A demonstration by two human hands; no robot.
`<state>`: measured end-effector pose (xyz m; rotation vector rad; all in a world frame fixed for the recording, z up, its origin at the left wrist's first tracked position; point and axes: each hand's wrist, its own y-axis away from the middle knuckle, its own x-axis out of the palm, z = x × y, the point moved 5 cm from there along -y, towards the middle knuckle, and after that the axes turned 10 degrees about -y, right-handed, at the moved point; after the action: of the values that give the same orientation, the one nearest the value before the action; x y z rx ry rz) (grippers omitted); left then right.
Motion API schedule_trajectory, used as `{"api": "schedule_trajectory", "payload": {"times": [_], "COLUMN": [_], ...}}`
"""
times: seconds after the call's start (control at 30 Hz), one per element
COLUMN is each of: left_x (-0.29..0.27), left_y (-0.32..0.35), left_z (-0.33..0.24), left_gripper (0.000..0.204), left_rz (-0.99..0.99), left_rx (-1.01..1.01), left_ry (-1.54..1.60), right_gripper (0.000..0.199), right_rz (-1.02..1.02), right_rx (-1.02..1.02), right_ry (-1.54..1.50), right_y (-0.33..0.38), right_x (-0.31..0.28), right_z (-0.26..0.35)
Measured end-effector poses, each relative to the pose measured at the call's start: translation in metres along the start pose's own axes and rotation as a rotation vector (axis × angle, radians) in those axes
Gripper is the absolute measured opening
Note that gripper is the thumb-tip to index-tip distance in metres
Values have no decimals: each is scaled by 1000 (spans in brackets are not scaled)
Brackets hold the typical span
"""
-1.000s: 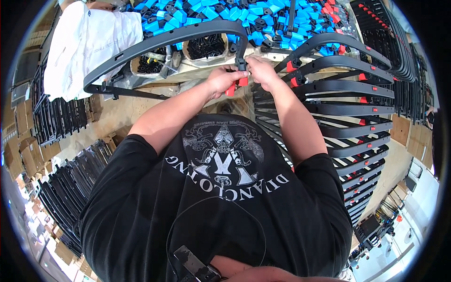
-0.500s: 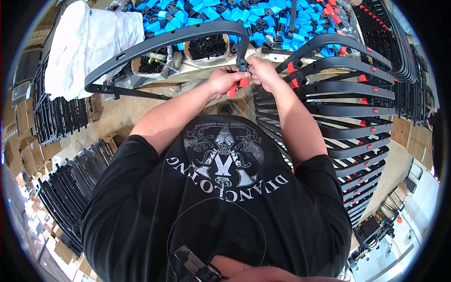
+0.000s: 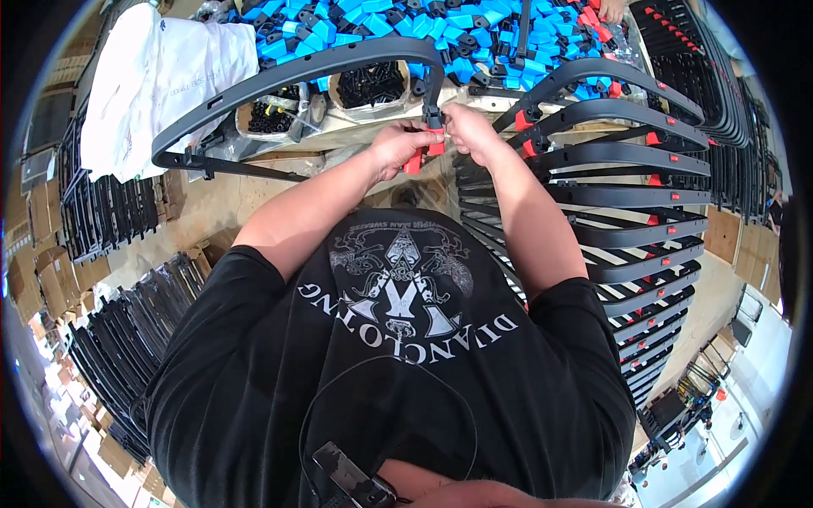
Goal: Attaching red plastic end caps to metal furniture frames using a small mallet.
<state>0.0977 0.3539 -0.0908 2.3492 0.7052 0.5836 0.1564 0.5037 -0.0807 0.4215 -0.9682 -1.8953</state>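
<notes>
A long curved black plastic frame (image 3: 288,74) arches over the workbench from the left, and its end comes down between my hands. My left hand (image 3: 398,146) pinches a small red clip (image 3: 414,162) just below that end. My right hand (image 3: 468,131) grips the frame's black end fitting (image 3: 435,114), with another bit of red (image 3: 437,148) showing under its fingers. The two hands touch each other at the frame end.
Blue plastic parts (image 3: 457,25) are heaped across the bench's far side, with two tubs of small black parts (image 3: 373,85) in front. A stack of black frames with red clips (image 3: 627,169) fans out on the right. A white bag (image 3: 152,76) and more black frames (image 3: 127,330) lie left.
Both hands stay at the frame's end; the fingers shift slightly around the red clip. The frame has not visibly moved.
</notes>
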Motion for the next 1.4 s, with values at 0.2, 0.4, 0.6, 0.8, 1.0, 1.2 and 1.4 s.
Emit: {"api": "schedule_trajectory", "payload": {"times": [0.2,0.4,0.6,0.8,1.0,1.2,1.4], "left_x": [1,2,3,-1,-1,-19,-23], "left_y": [5,6,7,5,5,15,49], "left_z": [-2,0,-2,2,3,-2,-26], "left_gripper": [29,27,28,32,35,26,22], "left_rz": [10,35,35,34,59,-237,-98], "left_rx": [-16,12,-12,-19,-28,-32,262], "left_ry": [9,8,15,20,26,-426,-474], "right_gripper": [36,35,37,44,39,44,66], "right_rz": [-47,16,-22,-136,-49,89,497], "right_rx": [-24,-64,-129,-39,-169,32,29], "right_ry": [45,8,65,117,77,-364,-864], "right_y": [4,-2,-5,3,10,20,79], "right_x": [6,5,2,3,13,-9,20], "right_z": [2,-1,2,7,12,-6,-11]}}
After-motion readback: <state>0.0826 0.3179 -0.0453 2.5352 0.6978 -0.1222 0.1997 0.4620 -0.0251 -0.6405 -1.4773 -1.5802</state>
